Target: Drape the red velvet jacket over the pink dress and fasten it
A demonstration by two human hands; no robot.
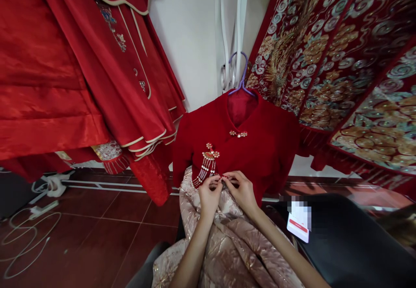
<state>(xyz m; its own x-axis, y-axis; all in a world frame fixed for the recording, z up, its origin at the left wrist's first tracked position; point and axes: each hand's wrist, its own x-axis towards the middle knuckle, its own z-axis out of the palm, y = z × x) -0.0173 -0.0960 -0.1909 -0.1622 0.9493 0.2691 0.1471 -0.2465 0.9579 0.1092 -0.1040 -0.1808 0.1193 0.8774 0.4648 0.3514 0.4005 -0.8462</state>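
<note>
The red jacket (260, 149) hangs upright in front of the person, on a purple hanger (242, 80) whose spread arms seem to keep its collar open and its front flat for handling. At the jacket's lower front, the left hand (209, 195) and right hand (242, 190) meet with thumb and forefinger tips drawn into narrow pinches, apparently on the jacket's edge; exactly what lies between them is too small to tell. Working so close together probably lets each steady the cloth for the other. Just above the left hand, the beaded ornament (208, 166) dangles on the jacket, its strands likely left free to hang. Below the jacket spreads a pale patterned fabric (234, 249). Embroidered garments (312, 58) hang to the jacket's right, plainer red garments (130, 93) to its left, and a lit phone (299, 227) lies to its lower right, perhaps for easy glancing
</note>
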